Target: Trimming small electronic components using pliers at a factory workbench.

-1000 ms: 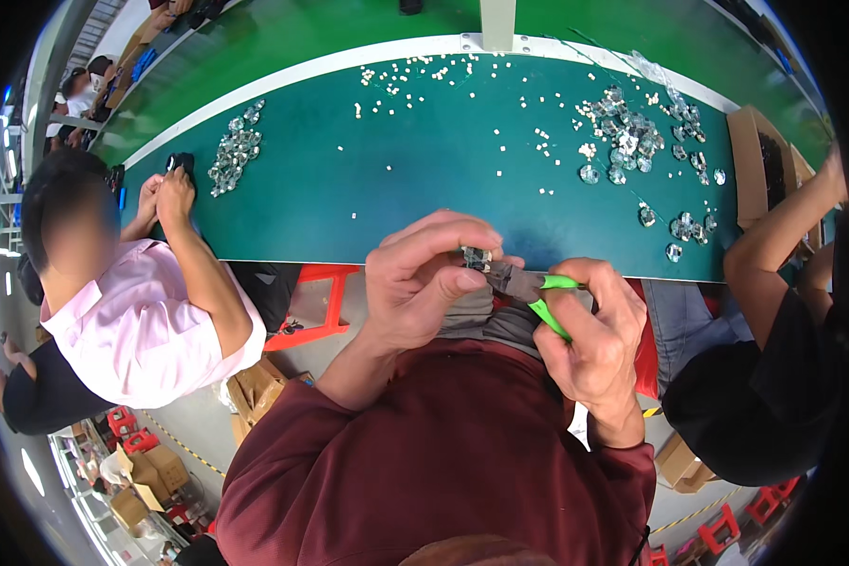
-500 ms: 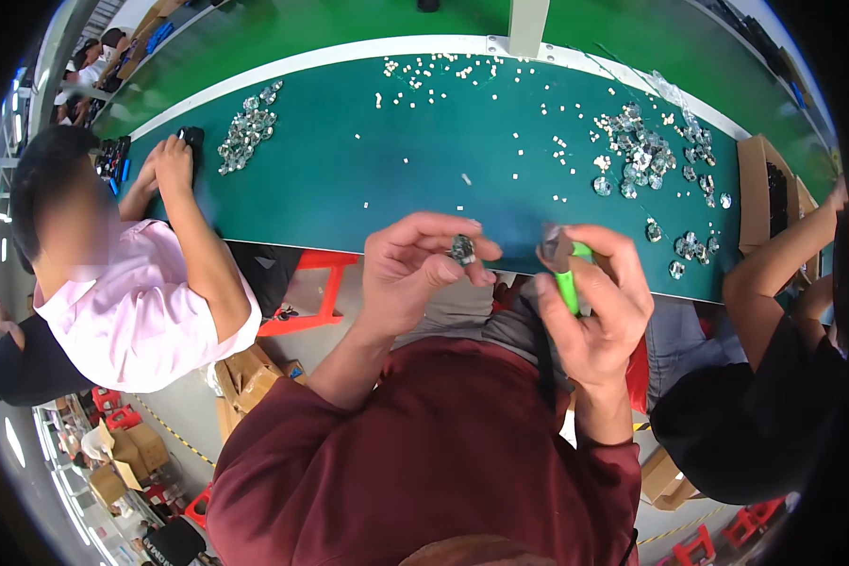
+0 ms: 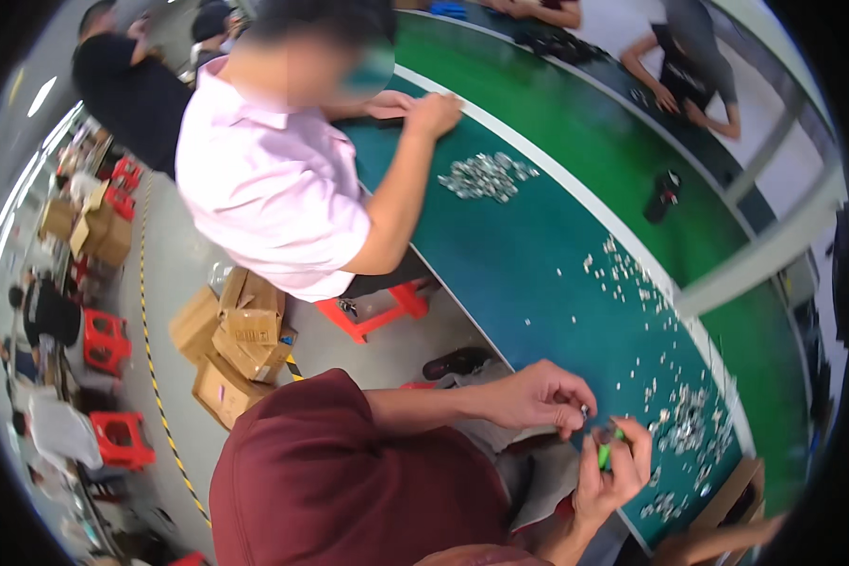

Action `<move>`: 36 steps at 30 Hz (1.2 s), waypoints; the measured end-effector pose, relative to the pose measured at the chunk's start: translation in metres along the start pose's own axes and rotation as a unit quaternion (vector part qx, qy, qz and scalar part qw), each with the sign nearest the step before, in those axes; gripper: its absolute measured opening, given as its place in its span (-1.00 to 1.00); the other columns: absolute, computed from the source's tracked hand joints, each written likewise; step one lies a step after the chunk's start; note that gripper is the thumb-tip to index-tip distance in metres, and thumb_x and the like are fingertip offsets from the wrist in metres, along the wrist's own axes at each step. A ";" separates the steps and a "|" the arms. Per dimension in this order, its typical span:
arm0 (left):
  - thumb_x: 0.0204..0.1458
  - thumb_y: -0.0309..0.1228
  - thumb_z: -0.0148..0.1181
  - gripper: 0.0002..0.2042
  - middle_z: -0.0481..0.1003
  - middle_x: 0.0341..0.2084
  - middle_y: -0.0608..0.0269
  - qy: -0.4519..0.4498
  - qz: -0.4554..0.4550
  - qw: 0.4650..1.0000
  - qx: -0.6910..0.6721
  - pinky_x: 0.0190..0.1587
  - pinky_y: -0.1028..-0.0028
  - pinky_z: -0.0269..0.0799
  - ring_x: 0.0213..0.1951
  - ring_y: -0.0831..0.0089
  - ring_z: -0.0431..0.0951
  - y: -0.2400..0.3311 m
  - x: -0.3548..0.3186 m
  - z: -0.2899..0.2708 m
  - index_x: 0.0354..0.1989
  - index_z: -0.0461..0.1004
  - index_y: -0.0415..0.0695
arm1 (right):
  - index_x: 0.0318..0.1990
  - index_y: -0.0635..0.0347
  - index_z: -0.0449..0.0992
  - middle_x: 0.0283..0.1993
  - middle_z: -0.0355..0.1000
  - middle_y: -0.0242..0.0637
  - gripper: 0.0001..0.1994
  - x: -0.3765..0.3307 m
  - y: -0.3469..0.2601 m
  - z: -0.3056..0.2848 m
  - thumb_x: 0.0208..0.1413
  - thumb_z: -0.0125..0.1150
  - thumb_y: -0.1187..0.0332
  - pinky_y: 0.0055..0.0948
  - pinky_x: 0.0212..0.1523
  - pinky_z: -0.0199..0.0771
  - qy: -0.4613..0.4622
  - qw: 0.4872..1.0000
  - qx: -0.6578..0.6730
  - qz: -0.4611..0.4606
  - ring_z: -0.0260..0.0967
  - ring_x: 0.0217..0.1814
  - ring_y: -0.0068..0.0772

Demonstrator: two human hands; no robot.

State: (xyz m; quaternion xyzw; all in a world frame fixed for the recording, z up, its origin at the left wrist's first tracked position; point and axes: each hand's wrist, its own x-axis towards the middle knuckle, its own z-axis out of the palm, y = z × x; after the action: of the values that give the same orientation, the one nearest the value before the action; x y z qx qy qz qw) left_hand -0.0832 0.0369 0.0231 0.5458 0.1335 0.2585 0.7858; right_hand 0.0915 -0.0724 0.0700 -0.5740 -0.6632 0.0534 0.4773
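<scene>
My left hand [image 3: 536, 398] is at the near edge of the green table [image 3: 509, 283], its fingers pinching a small round metallic part [image 3: 585, 412]. Just to the right, my right hand [image 3: 623, 474] is closed around small pliers [image 3: 605, 457] with bright green handles. The tool's dark jaws point toward the part, and the two hands are close together. Blur hides whether the jaws touch it. Beyond my right hand lies a loose pile of similar shiny round parts [image 3: 684, 429]. Small whitish pieces [image 3: 623, 269] are scattered along the far side.
A co-worker in a pink shirt [image 3: 274, 189] sits on my left, near another heap of shiny parts [image 3: 486, 176]. Another person's forearm [image 3: 726, 540] reaches in at the lower right beside a cardboard box [image 3: 731, 495]. Cardboard boxes [image 3: 245, 330] and a red stool [image 3: 373, 316] stand on the floor.
The view has swung to the left, so the table now runs diagonally and the pink-shirted co-worker appears larger. Both hands keep their hold on the round part and the pliers.
</scene>
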 end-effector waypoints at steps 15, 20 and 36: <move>0.04 -0.55 0.23 -0.76 0.55 -0.23 0.03 0.346 0.133 0.686 0.626 0.06 0.15 0.42 -0.03 0.06 0.51 0.024 0.033 -0.196 -0.08 0.51 -0.22 | -0.34 0.23 0.67 -0.34 0.50 -0.16 -0.78 -0.101 0.062 0.064 -0.25 0.32 0.44 -0.35 -0.27 0.47 -0.210 0.968 0.134 -0.035 0.44 -0.38 -0.26; 0.02 -0.53 0.24 -0.74 0.51 -0.16 0.11 0.364 0.143 0.624 0.676 0.08 0.20 0.38 -0.02 0.13 0.47 0.016 0.033 -0.226 -0.08 0.52 -0.19 | 0.21 0.07 0.42 -0.02 0.47 -0.16 -0.45 -0.199 0.178 0.106 0.03 0.35 0.24 -0.31 0.00 0.49 -0.468 0.838 0.224 0.170 0.44 -0.14 -0.34; -0.06 -0.48 0.17 -0.74 0.51 -0.15 0.02 0.378 0.077 0.615 0.688 0.15 0.17 0.34 0.05 0.09 0.44 0.011 0.046 -0.221 -0.15 0.54 -0.20 | 0.16 0.39 0.48 0.10 0.51 0.04 -0.64 -0.277 0.314 0.165 0.35 0.05 0.33 -0.22 0.25 0.31 -0.519 0.758 0.235 0.316 0.41 0.20 -0.07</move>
State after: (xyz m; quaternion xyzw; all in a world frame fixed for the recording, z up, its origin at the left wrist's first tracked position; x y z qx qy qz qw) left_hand -0.1566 0.2392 -0.0453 0.7889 0.5149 0.3334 0.0373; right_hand 0.1681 -0.1132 -0.3717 -0.5050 -0.5570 0.6452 0.1356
